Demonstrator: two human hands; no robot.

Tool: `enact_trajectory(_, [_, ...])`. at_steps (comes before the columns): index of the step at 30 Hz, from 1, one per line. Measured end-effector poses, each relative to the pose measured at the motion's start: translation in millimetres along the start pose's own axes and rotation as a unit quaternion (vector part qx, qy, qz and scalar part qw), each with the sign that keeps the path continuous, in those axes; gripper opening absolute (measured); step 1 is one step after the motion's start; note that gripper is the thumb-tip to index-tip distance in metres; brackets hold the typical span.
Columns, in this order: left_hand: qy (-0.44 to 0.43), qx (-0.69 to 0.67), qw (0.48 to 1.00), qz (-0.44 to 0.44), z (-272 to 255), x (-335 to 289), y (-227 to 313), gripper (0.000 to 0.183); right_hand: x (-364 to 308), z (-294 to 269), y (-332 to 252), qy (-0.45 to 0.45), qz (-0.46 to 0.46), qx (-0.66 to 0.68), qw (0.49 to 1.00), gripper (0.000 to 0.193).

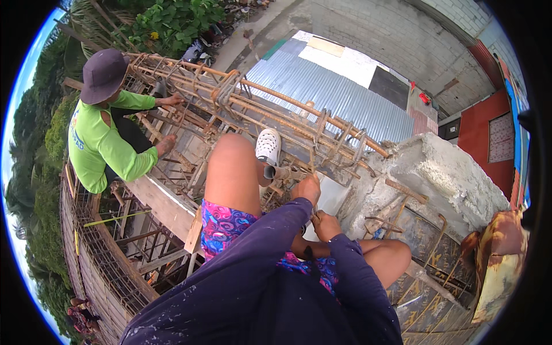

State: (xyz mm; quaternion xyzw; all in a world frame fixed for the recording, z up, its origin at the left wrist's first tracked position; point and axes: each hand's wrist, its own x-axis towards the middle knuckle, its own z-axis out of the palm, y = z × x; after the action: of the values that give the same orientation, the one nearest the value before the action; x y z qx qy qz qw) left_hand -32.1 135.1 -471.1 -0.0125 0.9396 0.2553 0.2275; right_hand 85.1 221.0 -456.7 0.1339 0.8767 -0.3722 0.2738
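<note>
My left hand point(307, 188) is closed round a thin brown rod-like piece point(312, 160), whose upper end sticks up past my fingers. Just below it, my right hand point(328, 226) is closed too, fingertips pinched near the piece's lower end; what lies in them is too small to make out. Behind both hands is a pale flat sheet point(333, 195). Beyond them runs a cage of rusty rebar point(287, 106) bound with stirrups. My white clog point(268, 146) rests against its near side, between my bent knee and the bars.
A co-worker in a green shirt point(106, 141) sits at the left, hands at the bars. Rough concrete point(443, 172) and protruding rebar point(443, 227) stand at the right. A corrugated roof point(328, 80) lies beyond the cage. Open formwork point(155, 247) drops away at lower left, beside a plank point(158, 198).
</note>
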Motion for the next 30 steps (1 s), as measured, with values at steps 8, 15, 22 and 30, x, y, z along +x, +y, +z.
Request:
enact_trajectory(8, [-0.018,-0.071,0.997,-0.003,13.0,1.4,6.4,0.044,10.1,-17.6,31.0,-0.004,-0.027,-0.05,0.998,0.032])
enact_trajectory(15, [-0.136,0.003,0.99,-0.044,-15.5,22.9,9.7,0.051,-1.5,-23.2,14.0,0.011,0.0,0.077,0.997,0.031])
enact_trajectory(22, [-0.073,-0.037,0.996,0.021,-36.0,8.7,-21.6,0.049,-36.3,-27.5,-12.9,0.087,-0.091,-0.064,0.99,0.033])
enact_trajectory(30, [-0.199,-0.504,0.838,-0.065,-57.6,-67.8,52.9,0.045,-137.3,-115.9,-65.4,0.235,-0.072,-0.077,0.966,0.036])
